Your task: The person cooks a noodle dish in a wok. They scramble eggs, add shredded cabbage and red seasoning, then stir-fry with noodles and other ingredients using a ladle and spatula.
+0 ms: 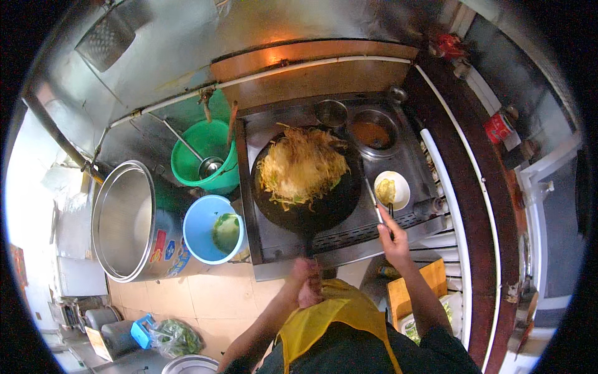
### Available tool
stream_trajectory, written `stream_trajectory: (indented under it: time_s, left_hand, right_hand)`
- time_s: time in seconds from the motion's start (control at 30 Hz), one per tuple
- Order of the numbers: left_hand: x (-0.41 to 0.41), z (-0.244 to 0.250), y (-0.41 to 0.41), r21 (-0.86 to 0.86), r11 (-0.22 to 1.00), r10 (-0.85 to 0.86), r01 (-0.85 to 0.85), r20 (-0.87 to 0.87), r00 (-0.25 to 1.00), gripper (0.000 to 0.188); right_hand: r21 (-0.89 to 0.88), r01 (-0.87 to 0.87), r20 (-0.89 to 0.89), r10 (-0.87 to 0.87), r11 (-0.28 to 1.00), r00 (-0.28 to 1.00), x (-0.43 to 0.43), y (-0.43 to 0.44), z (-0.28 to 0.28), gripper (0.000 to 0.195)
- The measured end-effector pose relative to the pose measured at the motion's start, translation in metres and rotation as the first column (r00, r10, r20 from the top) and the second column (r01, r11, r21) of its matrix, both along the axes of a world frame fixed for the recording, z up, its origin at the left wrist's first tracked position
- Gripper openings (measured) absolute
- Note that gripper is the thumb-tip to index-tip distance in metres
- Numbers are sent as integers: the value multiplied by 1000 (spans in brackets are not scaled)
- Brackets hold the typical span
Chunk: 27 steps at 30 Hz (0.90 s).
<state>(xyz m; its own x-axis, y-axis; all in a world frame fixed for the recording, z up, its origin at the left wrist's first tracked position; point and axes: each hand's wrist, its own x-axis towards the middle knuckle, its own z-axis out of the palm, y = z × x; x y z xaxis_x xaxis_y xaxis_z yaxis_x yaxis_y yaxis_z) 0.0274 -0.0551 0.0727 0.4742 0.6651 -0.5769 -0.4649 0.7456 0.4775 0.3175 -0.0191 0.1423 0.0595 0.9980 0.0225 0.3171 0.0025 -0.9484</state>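
Observation:
A dark wok (327,219) sits on the steel cooking range (275,248). My left hand (308,280), blurred, grips the wok's handle (306,245) at the range's front edge. A heap of noodles with bits of green (301,163) fills much of the wok; its upper part is motion-blurred. In my right hand (396,240) is the metal handle of a cooking utensil (372,198), held along the wok's right side. The utensil's far end cannot be made out. Just beyond that hand stands a white bowl (402,189) with yellowish food (385,191) in it.
A round pan of reddish-brown liquid (371,133) and a metal pot (331,112) stand behind the wok. To the left are a green bucket (187,161) with a ladle (210,167), a blue bucket (198,233) and a large steel pot (124,224). A white pipe (451,224) borders the right.

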Motion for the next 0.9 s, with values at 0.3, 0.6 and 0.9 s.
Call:
stream_trajectory:
  time_s: [0.3,0.6,0.9]
  left_hand:
    - [16,-24,76,-296,955,101,16,376,921,11]
    - [16,14,87,-152,986,61,62,690,721,22]
    - [-27,-55,28,179,964,-224,197,147,963,40]
  right_hand:
    - [-169,-84,412,148,982,899,-62,110,-101,46]
    - [-159,-367,379,400,916,835,2,81,17,46]
    - [-335,-252,340,366,908,866,-42,77,-32,46]
